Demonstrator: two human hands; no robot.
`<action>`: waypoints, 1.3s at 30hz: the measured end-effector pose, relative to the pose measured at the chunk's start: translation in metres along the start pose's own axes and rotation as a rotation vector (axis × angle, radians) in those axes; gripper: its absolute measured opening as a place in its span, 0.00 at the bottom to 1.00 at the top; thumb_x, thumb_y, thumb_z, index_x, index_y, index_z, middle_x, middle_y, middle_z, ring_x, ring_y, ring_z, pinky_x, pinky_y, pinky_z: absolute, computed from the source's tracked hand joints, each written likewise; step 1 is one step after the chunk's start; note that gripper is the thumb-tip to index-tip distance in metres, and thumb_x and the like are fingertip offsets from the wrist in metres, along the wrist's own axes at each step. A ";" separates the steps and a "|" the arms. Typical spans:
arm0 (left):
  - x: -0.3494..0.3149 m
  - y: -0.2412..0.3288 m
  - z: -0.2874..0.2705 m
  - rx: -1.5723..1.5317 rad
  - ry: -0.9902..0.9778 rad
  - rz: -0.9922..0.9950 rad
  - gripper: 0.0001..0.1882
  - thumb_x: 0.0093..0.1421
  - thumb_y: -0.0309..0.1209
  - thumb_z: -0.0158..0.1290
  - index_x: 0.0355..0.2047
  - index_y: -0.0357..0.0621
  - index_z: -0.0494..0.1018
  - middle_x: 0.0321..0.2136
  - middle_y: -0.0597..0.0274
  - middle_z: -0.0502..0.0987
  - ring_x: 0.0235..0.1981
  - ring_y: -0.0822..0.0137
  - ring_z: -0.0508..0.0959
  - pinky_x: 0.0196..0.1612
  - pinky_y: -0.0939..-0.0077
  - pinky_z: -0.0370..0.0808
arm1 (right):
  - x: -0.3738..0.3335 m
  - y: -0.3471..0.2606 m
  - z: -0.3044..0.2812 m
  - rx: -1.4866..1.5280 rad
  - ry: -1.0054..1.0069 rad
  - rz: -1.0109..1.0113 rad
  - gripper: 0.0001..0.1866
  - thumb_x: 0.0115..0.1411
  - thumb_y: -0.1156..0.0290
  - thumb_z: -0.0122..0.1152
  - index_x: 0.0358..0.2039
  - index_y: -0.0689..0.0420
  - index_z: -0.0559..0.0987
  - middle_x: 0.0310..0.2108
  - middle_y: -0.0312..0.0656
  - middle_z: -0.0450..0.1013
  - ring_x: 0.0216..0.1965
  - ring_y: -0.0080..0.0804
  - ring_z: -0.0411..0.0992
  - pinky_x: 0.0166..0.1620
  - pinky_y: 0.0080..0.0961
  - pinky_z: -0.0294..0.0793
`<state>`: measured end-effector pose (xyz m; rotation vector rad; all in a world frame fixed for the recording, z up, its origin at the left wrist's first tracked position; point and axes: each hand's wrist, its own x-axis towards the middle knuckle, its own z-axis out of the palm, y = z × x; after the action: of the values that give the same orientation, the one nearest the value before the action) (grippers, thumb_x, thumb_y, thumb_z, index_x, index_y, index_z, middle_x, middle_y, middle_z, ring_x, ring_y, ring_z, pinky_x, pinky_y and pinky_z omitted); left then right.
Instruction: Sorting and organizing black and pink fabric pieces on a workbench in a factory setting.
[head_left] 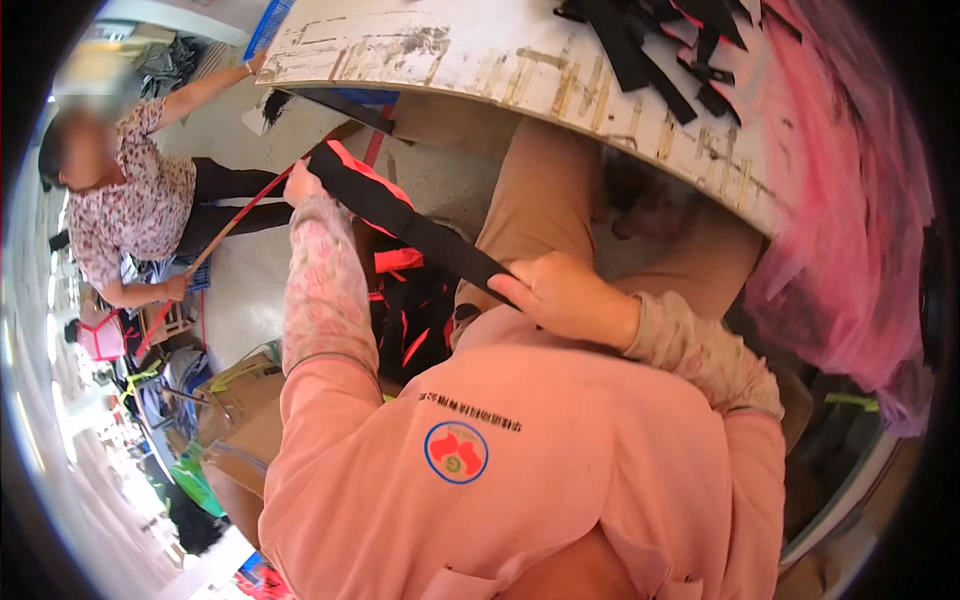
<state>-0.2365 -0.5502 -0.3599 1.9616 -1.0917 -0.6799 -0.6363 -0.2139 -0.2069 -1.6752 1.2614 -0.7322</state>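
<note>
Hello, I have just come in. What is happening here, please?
A person in a pink top sits at a worn white table and holds a black strap with a red edge stretched between both hands. The left hand grips the far end, and the right hand pinches the near end by the lap. More black strips lie piled on the table, with pink material at the right. To the left, another person sits holding a thin red stick.

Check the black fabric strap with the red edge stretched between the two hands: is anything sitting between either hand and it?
Nothing visible does. The left hand grips the black fabric strap with the red edge at its far end, and the right hand pinches its near end directly.
</note>
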 end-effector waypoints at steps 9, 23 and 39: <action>-0.046 -0.008 -0.070 -0.084 0.286 -0.076 0.25 0.57 0.46 0.48 0.34 0.30 0.75 0.33 0.45 0.77 0.33 0.55 0.77 0.40 0.62 0.71 | 0.065 -0.023 -0.031 0.229 -0.031 -0.001 0.10 0.57 0.70 0.57 0.37 0.63 0.75 0.27 0.43 0.74 0.28 0.29 0.71 0.34 0.23 0.70; -0.189 -0.266 -0.119 0.781 -0.010 -0.206 0.14 0.59 0.40 0.46 0.35 0.41 0.71 0.21 0.52 0.75 0.22 0.58 0.77 0.22 0.60 0.73 | 0.092 0.057 -0.065 0.015 0.431 -0.127 0.11 0.56 0.75 0.55 0.41 0.60 0.74 0.34 0.42 0.71 0.36 0.29 0.71 0.41 0.24 0.71; -0.203 0.099 0.066 -0.318 -0.665 0.197 0.11 0.60 0.34 0.51 0.37 0.40 0.73 0.30 0.63 0.76 0.24 0.76 0.72 0.30 0.83 0.71 | 0.038 0.067 -0.234 -0.506 1.195 0.181 0.14 0.60 0.65 0.52 0.45 0.51 0.77 0.39 0.46 0.75 0.36 0.44 0.73 0.39 0.32 0.72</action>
<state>-0.4306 -0.4309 -0.2985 1.3560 -1.4316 -1.3557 -0.8524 -0.3258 -0.1681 -1.4201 2.5456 -1.4840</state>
